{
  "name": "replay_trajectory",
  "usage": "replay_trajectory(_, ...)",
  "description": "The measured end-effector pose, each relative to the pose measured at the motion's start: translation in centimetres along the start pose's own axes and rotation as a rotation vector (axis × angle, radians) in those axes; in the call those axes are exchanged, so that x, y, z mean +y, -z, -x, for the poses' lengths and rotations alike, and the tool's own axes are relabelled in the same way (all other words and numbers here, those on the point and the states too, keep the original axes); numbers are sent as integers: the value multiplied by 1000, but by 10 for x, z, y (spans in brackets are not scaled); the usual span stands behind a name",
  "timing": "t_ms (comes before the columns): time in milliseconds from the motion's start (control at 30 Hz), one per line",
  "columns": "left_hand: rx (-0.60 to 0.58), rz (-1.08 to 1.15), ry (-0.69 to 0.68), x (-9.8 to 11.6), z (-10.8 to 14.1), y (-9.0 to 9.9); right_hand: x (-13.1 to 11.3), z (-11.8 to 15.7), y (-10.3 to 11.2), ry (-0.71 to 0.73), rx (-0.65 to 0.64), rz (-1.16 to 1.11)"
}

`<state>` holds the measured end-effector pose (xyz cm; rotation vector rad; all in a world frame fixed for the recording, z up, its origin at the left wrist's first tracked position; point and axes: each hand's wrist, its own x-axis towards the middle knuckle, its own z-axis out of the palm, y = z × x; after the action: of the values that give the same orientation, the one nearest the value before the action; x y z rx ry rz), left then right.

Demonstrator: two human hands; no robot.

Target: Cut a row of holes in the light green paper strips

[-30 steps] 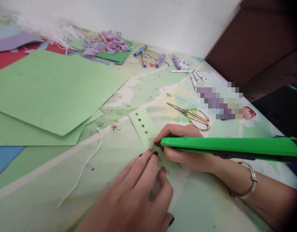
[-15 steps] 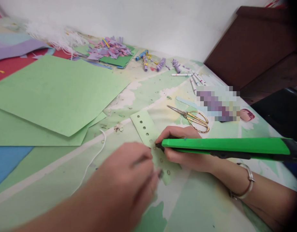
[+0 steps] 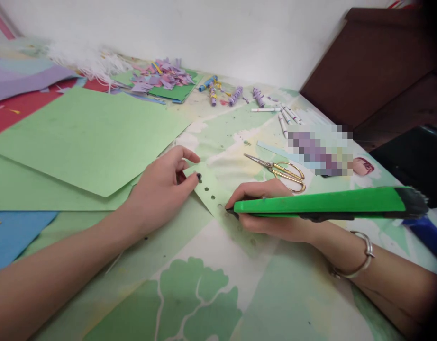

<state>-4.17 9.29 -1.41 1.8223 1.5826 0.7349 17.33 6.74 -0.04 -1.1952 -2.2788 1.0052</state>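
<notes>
A narrow light-green paper strip [image 3: 214,187] with a row of small round holes lies slantwise between my hands. My left hand [image 3: 165,187] pinches its far end, thumb on top and fingers at the edge. In my right hand [image 3: 271,213] is a green utility knife [image 3: 321,202] with a black end, gripped close to its tip. That dark tip meets the strip near a drawn circle; the blade itself is hard to make out. Gold-handled scissors [image 3: 275,169] lie just beyond my right hand.
Large green sheets [image 3: 97,137] spread over the left side, with blue paper [image 3: 22,237] beneath. Purple and pink scraps [image 3: 165,73], curled paper rolls [image 3: 236,96] and several white markers [image 3: 283,124] lie farther back. A dark cabinet [image 3: 378,71] stands at right.
My left hand has moved up and away from the strip's near end to pinch its far end. The strip has tilted, and the knife has shifted slightly left.
</notes>
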Motion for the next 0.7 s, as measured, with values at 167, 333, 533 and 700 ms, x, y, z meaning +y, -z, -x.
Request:
replay_trajectory(167, -7, -65, -5, 3, 18, 5, 2, 3, -9, -47, 134, 58)
replay_trajectory(333, 1, -299, -78, -2, 25, 5, 3, 2, -10, -85, 134, 23)
replay_trajectory(533, -67, -307, -165, -11, 15, 2, 8, -1, -8, -67, 131, 22)
replay_trajectory(700, -103, -293, -243, -9, 16, 1, 9, 1, -8, -30, 131, 20)
